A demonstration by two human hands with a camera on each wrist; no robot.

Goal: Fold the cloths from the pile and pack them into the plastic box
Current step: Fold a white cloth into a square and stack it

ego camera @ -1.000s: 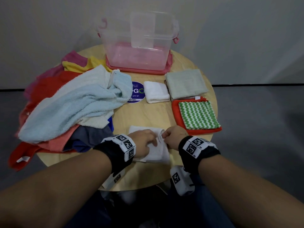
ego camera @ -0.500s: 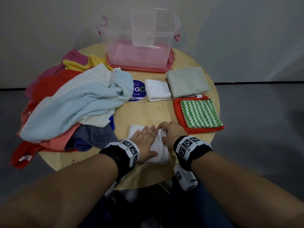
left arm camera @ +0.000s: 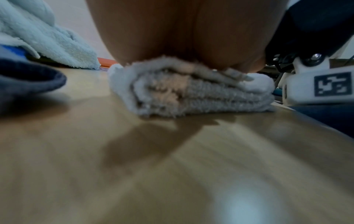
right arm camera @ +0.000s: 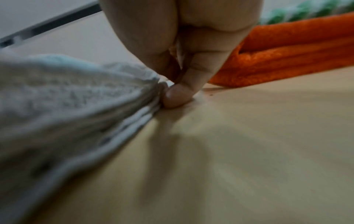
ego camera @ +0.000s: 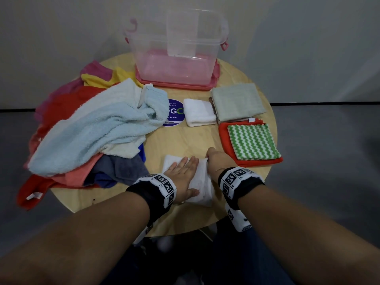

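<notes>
While the left hand (ego camera: 183, 175) lies flat, fingers straight and together, palm down on the folded white terry cloth (ego camera: 202, 187) at the near edge of the round light-wood table (ego camera: 185, 142), the right hand (ego camera: 217, 163) sits at the cloth's right edge with fingers curled. Right wrist view: fingertips (right arm camera: 177, 97) pinch the far right corner of the cloth (right arm camera: 76, 97) down against the table (right arm camera: 249, 136). Left wrist view: palm (left arm camera: 182, 34) presses on top of the cloth (left arm camera: 191, 94), which shows several stacked layers. Hands are close, cloth between and under them.

Clear plastic box with pink latches (ego camera: 176, 48) stands at the far edge of the table on a pink lid (ego camera: 174, 84), well apart from the hands; its contents can't be made out.

Pile of unfolded cloths (ego camera: 67, 124) covers the left side of the table, a light blue terry towel (ego camera: 98, 128) on top, red, yellow, pink, salmon and dark blue pieces under it, some hanging over the edge.

Folded items on the right half: small white cloth (ego camera: 199, 115) beside a round purple sticker (ego camera: 174, 113); pale green cloth (ego camera: 238, 102) just right of it; green-and-white zigzag cloth (ego camera: 254, 141) lying on an orange cloth (ego camera: 224, 136), just beside the right hand.
</notes>
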